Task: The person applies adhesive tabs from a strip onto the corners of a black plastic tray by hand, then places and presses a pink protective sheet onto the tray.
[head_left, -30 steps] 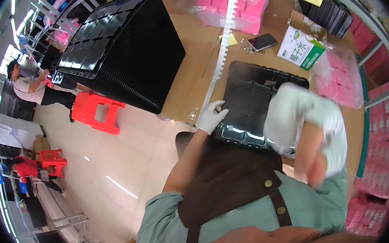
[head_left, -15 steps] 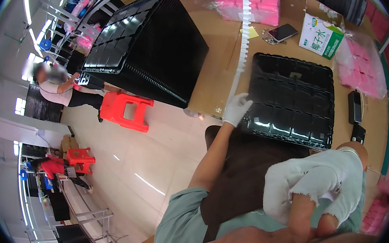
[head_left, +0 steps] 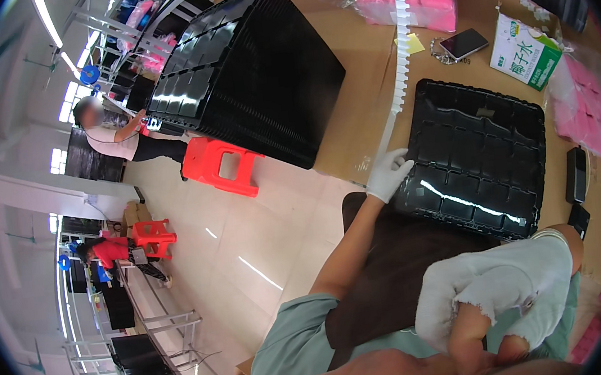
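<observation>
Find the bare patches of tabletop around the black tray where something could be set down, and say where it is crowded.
Bare tabletop lies between the big stack of black trays and the white strip, above the gloved left hand. Crowded: right of the black tray, with phone, carton and pink packets.

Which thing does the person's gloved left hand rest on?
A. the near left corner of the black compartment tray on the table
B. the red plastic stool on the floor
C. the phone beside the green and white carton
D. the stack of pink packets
A: the left hand in its white glove lies on the near left corner of the black tray, far from the other things.
</observation>
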Action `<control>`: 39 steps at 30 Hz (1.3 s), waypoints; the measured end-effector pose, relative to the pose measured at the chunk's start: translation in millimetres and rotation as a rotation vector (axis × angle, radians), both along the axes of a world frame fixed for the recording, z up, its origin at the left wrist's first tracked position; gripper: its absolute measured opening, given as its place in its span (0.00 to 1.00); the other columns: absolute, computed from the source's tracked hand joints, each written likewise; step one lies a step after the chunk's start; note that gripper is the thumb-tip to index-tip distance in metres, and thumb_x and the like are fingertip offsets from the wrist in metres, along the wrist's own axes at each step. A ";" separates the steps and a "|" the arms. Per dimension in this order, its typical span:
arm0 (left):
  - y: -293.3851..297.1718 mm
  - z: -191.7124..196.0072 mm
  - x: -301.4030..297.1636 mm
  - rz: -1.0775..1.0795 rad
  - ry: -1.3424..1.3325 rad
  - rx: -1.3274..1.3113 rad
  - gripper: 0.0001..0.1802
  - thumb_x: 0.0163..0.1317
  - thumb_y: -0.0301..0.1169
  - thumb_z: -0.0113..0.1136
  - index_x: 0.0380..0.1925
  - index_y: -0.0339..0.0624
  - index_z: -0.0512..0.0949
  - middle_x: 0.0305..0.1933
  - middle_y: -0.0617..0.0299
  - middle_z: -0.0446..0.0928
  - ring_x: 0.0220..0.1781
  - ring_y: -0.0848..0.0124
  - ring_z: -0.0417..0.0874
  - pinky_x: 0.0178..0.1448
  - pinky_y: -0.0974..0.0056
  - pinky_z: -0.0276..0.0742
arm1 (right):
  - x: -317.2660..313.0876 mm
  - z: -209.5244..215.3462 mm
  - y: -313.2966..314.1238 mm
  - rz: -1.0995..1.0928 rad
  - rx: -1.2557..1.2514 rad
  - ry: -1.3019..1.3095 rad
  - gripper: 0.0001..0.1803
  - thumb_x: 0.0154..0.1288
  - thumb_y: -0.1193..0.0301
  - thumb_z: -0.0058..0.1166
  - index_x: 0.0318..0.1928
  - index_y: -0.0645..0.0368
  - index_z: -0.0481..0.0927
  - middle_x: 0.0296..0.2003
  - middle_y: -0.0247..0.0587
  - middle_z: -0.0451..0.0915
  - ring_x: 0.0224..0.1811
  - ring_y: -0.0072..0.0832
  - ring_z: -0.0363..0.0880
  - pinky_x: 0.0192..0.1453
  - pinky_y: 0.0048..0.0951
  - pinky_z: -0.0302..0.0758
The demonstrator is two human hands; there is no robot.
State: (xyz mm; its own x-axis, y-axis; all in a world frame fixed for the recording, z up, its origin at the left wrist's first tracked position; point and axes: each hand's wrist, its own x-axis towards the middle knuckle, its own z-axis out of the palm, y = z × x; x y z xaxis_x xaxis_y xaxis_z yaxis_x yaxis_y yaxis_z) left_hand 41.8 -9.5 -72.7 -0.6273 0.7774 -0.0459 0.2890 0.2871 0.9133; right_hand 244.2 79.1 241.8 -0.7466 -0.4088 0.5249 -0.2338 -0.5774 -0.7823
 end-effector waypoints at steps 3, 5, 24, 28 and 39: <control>1.3 -2.3 -0.2 -0.006 0.059 -0.012 0.20 0.55 0.31 0.64 0.48 0.35 0.76 0.30 0.68 0.70 0.28 0.80 0.67 0.36 0.74 0.70 | 5.0 -8.0 -4.7 -0.092 0.019 0.004 0.22 0.65 0.51 0.50 0.37 0.59 0.77 0.33 0.43 0.71 0.30 0.36 0.71 0.33 0.32 0.64; 6.5 -1.7 4.7 -0.023 0.038 -0.014 0.21 0.55 0.33 0.64 0.47 0.36 0.76 0.29 0.66 0.71 0.28 0.77 0.69 0.37 0.72 0.71 | 10.3 -11.9 -5.9 -0.099 -0.123 -0.043 0.18 0.69 0.56 0.47 0.35 0.59 0.75 0.23 0.40 0.70 0.19 0.35 0.69 0.22 0.32 0.61; -4.5 -5.6 -0.3 0.041 0.061 -0.003 0.20 0.54 0.34 0.65 0.47 0.40 0.77 0.30 0.65 0.72 0.28 0.76 0.70 0.37 0.71 0.71 | 22.2 -6.0 8.3 0.130 -0.233 -0.383 0.11 0.64 0.65 0.54 0.33 0.62 0.75 0.22 0.40 0.72 0.15 0.35 0.68 0.19 0.29 0.61; -0.1 -4.4 3.7 0.022 0.057 0.003 0.20 0.54 0.34 0.65 0.47 0.40 0.77 0.30 0.65 0.72 0.28 0.76 0.70 0.36 0.71 0.71 | 5.0 -6.5 16.1 -0.235 0.173 0.033 0.24 0.64 0.49 0.51 0.36 0.61 0.77 0.35 0.43 0.74 0.35 0.36 0.72 0.39 0.32 0.67; -1.4 -3.2 1.2 0.030 0.084 0.018 0.19 0.53 0.33 0.65 0.45 0.38 0.78 0.28 0.65 0.71 0.27 0.75 0.69 0.35 0.70 0.71 | 2.0 -17.1 12.7 -0.038 -0.059 -0.082 0.14 0.67 0.62 0.52 0.37 0.62 0.79 0.26 0.41 0.75 0.19 0.37 0.71 0.22 0.30 0.64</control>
